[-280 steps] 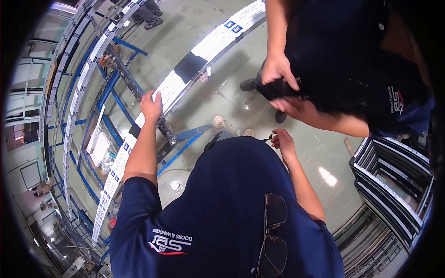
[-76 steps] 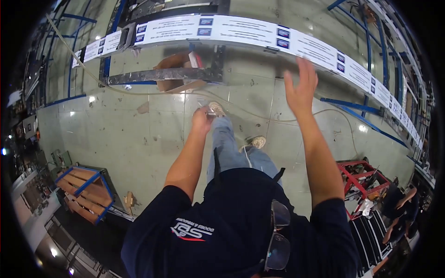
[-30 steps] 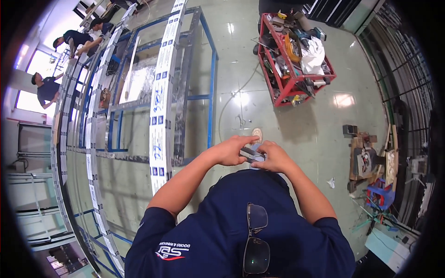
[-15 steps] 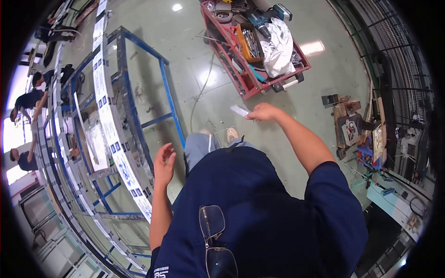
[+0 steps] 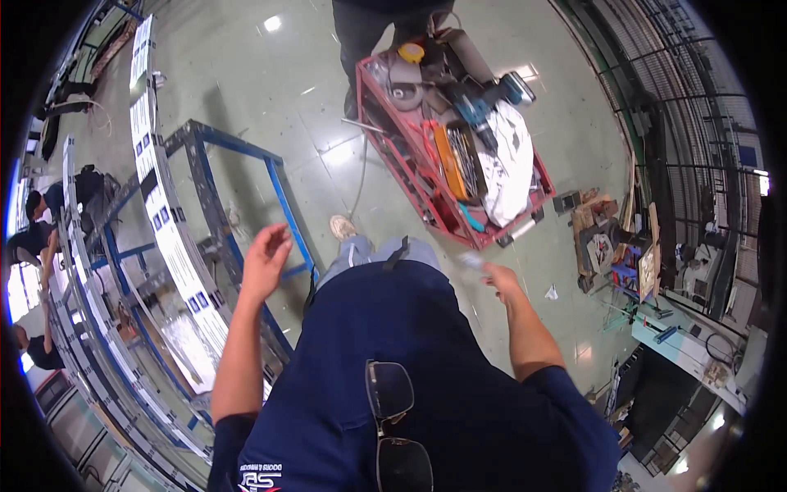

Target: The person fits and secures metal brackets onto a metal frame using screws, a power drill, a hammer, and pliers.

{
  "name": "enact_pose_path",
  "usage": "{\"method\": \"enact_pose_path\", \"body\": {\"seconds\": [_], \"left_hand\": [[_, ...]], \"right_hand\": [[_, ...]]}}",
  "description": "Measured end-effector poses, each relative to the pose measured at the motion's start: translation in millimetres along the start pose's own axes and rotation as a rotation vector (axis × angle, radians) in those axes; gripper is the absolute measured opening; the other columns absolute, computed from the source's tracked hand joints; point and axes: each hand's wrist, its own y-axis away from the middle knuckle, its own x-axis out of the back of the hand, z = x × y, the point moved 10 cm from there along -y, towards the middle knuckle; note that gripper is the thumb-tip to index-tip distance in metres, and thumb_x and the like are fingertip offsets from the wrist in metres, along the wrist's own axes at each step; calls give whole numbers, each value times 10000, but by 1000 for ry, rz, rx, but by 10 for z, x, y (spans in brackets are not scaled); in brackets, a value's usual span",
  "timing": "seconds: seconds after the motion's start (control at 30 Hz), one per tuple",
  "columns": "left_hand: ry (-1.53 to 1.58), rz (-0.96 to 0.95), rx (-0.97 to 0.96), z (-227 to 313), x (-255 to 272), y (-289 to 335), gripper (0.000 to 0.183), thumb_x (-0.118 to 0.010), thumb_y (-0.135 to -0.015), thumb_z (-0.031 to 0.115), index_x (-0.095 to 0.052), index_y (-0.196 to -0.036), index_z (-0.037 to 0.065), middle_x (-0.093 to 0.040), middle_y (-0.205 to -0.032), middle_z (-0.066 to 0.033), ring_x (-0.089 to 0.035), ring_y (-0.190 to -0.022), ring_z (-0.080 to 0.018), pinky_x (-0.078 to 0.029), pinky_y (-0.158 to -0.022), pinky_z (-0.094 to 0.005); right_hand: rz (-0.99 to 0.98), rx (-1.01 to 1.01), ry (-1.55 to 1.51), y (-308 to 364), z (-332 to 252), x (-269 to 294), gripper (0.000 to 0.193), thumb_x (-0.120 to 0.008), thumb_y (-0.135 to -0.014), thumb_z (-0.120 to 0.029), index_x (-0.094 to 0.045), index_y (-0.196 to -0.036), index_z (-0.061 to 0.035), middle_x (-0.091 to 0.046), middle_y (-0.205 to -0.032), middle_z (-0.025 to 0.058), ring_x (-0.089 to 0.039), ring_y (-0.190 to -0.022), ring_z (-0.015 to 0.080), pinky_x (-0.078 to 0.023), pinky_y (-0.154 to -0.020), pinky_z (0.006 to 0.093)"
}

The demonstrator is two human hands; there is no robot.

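My right hand (image 5: 502,281) is closed on a small flat whitish piece (image 5: 471,260), blurred by motion, so I cannot make out its exact kind. It is held just short of the near end of a red tool cart (image 5: 484,239). My left hand (image 5: 266,261) hangs in the air with its fingers loosely bent and apart, and nothing shows in it. Nearest to it is a blue metal stand (image 5: 279,184). Beyond that stand runs a long frame bar (image 5: 160,209) wrapped in white printed film.
On the cart lie a cordless drill (image 5: 475,111), a yellow-orange box (image 5: 459,160) of metal pieces and a white bag (image 5: 508,164). Another person's legs (image 5: 352,41) stand behind it. More people (image 5: 41,238) are at the far left. Wooden pieces (image 5: 602,246) sit at the right.
Both my hands have come lower relative to the cart, and the right one still holds the piece. The cart appears nearer. A person's legs have come into view behind it.
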Motion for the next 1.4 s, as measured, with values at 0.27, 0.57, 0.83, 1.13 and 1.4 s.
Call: {"method": "enact_pose_path", "body": {"seconds": [0.27, 0.57, 0.83, 1.13, 1.4], "left_hand": [[-83, 77, -92, 871, 910, -1784, 170, -607, -1047, 187, -652, -1089, 29, -635, -826, -33, -546, -691, -106, -474, -654, -283], [-508, 293, -268, 1005, 1393, -2459, 124, -673, -946, 105, -697, -1047, 36, -691, -994, -155, -649, -993, -348, -495, -934, -408], [-889, 415, -229, 205, 2002, -2521, 273, -795, -829, 180, -692, -1066, 95, -662, -1177, -106, -557, -1177, -365, -441, -1028, -467], [-1154, 305, -105, 48, 1852, -2516, 308, -782, -812, 224, -711, -1105, 165, -584, -1359, -70, -415, -1356, -382, -321, -1118, -551], [-1272, 281, -99, -69, 1636, -2483, 306, -742, -830, 259, -710, -1119, 163, -518, -1457, -96, -271, -1500, -381, -206, -1153, -586]], "right_hand": [[60, 240, 124, 557, -1017, -443, 445, -847, -758, -456, -722, -826, -34, -675, -724, 70, -642, -682, 180, -518, -636, 321], [14, 603, 242, 1236, -4271, -299, 369, -813, -850, -390, -705, -867, -38, -680, -779, 43, -597, -738, 149, -498, -702, 339], [-16, 662, 178, 960, -5322, -240, 410, -803, -848, -420, -712, -864, -21, -731, -828, 81, -671, -784, 150, -529, -746, 316], [10, 554, -43, 396, -4802, -354, 477, -770, -879, -481, -718, -960, -14, -733, -890, 101, -674, -805, 197, -521, -760, 338], [197, 539, -157, 224, -4655, -73, 534, -723, -919, -502, -713, -1091, 3, -744, -977, 156, -702, -899, 239, -529, -838, 365]]}}
